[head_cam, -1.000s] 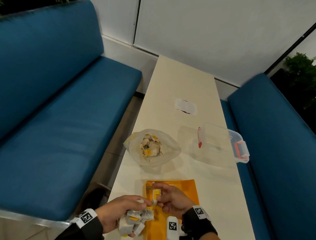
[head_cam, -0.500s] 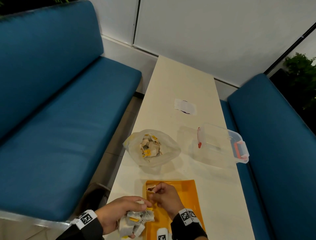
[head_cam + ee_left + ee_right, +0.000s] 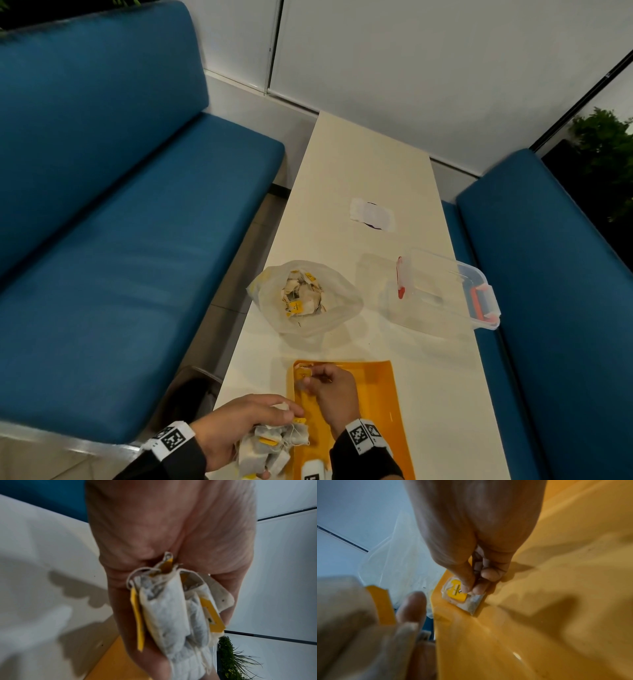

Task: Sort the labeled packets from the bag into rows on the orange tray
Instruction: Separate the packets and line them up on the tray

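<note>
My left hand grips a bunch of white packets with yellow labels at the table's near left edge, beside the orange tray. My right hand reaches to the tray's far left corner and pinches one packet with a yellow label, which lies flat against the tray floor. A clear plastic bag holding several more packets stands just beyond the tray.
A clear lidded box with red clasps sits at the table's right edge. A white paper patch lies farther along the cream table. Blue benches flank both sides.
My right hand has carried its packet from above the left hand's bunch forward to the tray's far left corner and lowered it onto the tray. The left hand has stayed put.
</note>
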`<action>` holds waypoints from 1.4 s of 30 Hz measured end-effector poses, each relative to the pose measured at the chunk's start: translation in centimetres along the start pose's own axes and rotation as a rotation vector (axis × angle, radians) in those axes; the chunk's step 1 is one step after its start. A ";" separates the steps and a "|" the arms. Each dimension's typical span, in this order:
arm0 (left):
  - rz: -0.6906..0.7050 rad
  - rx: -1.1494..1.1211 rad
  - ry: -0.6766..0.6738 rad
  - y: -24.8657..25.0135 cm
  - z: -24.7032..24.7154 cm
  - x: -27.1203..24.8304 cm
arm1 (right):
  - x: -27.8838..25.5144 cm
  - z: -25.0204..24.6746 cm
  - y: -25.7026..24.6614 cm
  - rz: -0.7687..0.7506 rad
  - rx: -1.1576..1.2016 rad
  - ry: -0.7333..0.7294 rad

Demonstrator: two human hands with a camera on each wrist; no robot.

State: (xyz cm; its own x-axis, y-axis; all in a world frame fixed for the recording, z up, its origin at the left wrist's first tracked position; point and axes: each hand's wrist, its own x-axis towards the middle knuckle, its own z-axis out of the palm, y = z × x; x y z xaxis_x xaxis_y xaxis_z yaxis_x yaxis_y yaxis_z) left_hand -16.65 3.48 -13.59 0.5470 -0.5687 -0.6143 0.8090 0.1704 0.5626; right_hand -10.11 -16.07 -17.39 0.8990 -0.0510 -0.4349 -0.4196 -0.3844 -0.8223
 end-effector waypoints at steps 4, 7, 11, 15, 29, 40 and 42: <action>-0.001 -0.009 0.017 0.0 0.0 -0.1 | 0.3 0.5 0.3 0.006 -0.042 0.071; -0.006 -0.027 0.053 -0.1 0.0 -0.2 | 0.4 0.7 0.2 0.023 -0.050 0.102; -0.010 -0.054 0.057 -0.1 0.0 -0.1 | 0.6 0.7 0.0 0.065 -0.065 0.118; -0.006 -0.047 0.016 0.1 -0.1 -0.1 | 0.7 0.7 -0.1 0.087 -0.079 0.114; 0.079 -0.141 0.093 1.5 0.0 0.1 | -2.4 -3.4 -3.6 0.167 -0.017 -0.090; 0.134 -0.036 0.080 2.3 1.5 0.7 | -5.8 -4.4 -6.8 0.186 0.016 -0.365; 0.145 -0.033 0.075 1.8 1.3 0.8 | -6.1 -4.2 -6.7 0.187 0.034 -0.380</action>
State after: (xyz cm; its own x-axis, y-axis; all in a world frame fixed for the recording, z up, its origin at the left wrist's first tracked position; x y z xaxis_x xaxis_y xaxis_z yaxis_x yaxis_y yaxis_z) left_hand -15.02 2.24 -12.35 0.6719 -0.4750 -0.5683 0.7265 0.2730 0.6306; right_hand -12.27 -17.09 -7.72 0.6996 0.2285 -0.6770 -0.5809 -0.3698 -0.7251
